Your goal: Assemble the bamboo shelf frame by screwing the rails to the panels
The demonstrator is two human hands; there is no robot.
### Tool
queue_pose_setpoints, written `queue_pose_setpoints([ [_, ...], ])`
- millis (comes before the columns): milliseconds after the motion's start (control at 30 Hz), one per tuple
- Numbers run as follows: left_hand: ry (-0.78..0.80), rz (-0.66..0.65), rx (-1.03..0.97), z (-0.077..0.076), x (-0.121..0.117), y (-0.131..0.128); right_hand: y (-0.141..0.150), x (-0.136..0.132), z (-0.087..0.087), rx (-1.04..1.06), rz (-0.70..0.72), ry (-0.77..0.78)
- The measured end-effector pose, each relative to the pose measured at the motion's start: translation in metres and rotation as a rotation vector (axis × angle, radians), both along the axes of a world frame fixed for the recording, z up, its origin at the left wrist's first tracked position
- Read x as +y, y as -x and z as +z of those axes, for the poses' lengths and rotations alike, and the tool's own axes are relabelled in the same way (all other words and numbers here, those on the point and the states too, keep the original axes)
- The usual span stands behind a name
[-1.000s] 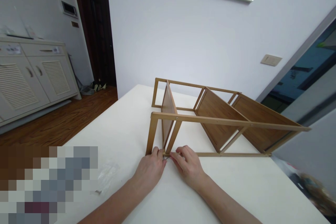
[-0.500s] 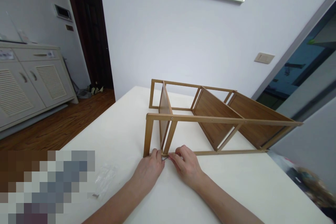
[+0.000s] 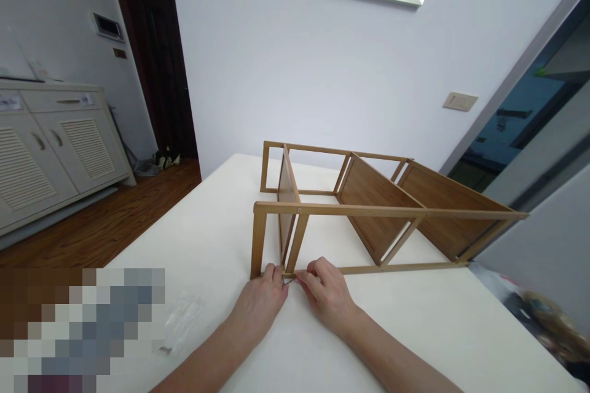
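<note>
A wooden shelf rack [image 3: 378, 212] lies on its side on the white table [image 3: 216, 239]. Three brown shelf boards stand on edge between its rails. My left hand [image 3: 260, 301] rests on the table with its fingertips pressed against the rack's near bottom rail, by the left corner post. My right hand [image 3: 327, 291] sits beside it, fingers curled and pinched at the same rail. A small dark metal piece [image 3: 288, 280] shows between the two hands; I cannot tell which hand grips it.
A clear plastic bag [image 3: 182, 316] and a small metal part [image 3: 163, 350] lie on the table to the left. A white cabinet [image 3: 55, 153] stands at the far left, with a dark doorway [image 3: 152, 61] behind. The table's right edge is close to the rack's end.
Both hands stay at the same joint on the lower rail. The view has shifted slightly; the rack has not visibly moved.
</note>
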State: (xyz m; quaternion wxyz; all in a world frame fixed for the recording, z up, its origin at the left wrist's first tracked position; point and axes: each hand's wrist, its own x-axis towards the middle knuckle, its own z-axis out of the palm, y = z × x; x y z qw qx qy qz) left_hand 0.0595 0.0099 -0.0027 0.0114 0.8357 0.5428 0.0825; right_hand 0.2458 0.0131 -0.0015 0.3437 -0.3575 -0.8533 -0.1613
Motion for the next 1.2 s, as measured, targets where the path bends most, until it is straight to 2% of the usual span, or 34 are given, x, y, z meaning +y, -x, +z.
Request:
queue_pose_setpoints([
  [267, -0.004, 0.001, -0.019, 0.000, 0.000, 0.000, 0.001, -0.003, 0.000, -0.018, 0.003, 0.017],
  [767, 0.006, -0.021, -0.095, -0.011, 0.003, 0.007, 0.000, -0.005, -0.003, -0.155, -0.011, 0.201],
  [1033, 0.075, -0.020, -0.097, -0.005, 0.002, 0.008, 0.002, -0.004, -0.005, -0.146, -0.011, 0.228],
  [1200, 0.144, -0.009, -0.091, 0.003, 0.000, 0.007, 0.003, -0.006, -0.002, -0.099, 0.001, 0.245],
])
